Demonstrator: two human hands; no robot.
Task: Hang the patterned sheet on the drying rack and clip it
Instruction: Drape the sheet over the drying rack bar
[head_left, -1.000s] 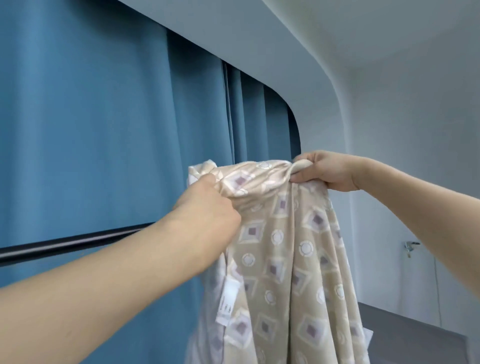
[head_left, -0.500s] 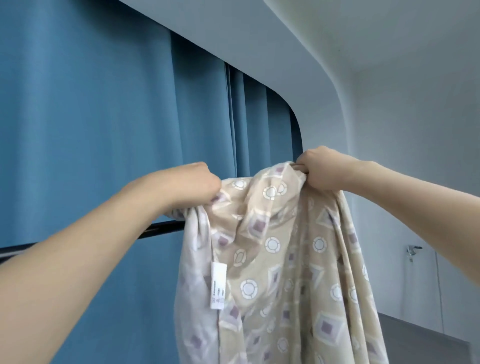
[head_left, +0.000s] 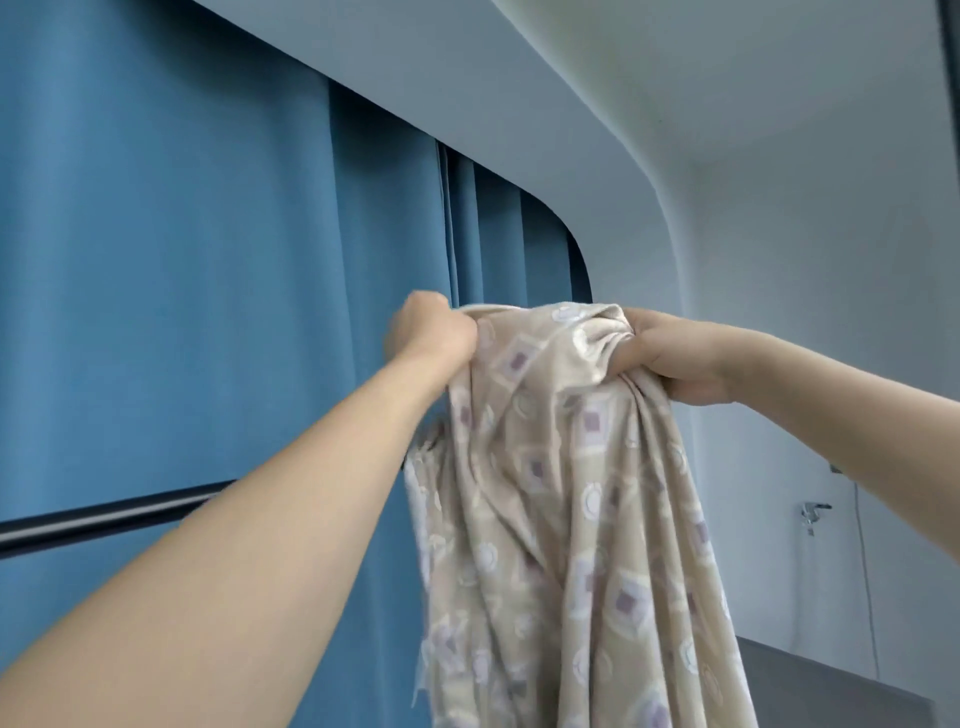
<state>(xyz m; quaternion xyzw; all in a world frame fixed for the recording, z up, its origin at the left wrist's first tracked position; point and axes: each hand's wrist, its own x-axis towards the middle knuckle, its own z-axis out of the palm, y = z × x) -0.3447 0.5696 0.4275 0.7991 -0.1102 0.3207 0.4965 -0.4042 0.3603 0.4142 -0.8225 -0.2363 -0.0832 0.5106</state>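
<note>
The patterned sheet (head_left: 561, 493) is beige with purple squares and white circles. It hangs in bunched folds from both raised hands. My left hand (head_left: 431, 332) is fisted on the sheet's top left edge. My right hand (head_left: 670, 358) grips a gathered bunch at the top right. The dark rail of the drying rack (head_left: 104, 514) runs level at the left, well below my hands, and passes behind my left forearm and the sheet. I see no clip.
A blue curtain (head_left: 208, 286) fills the left behind the rail. A white wall (head_left: 779, 441) with a small metal fitting (head_left: 813, 512) stands at the right. A grey surface (head_left: 831, 691) lies at the lower right.
Both hands have lifted the sheet's top edge higher above the rail. My left hand has moved further forward. The white label that showed on the sheet is out of sight.
</note>
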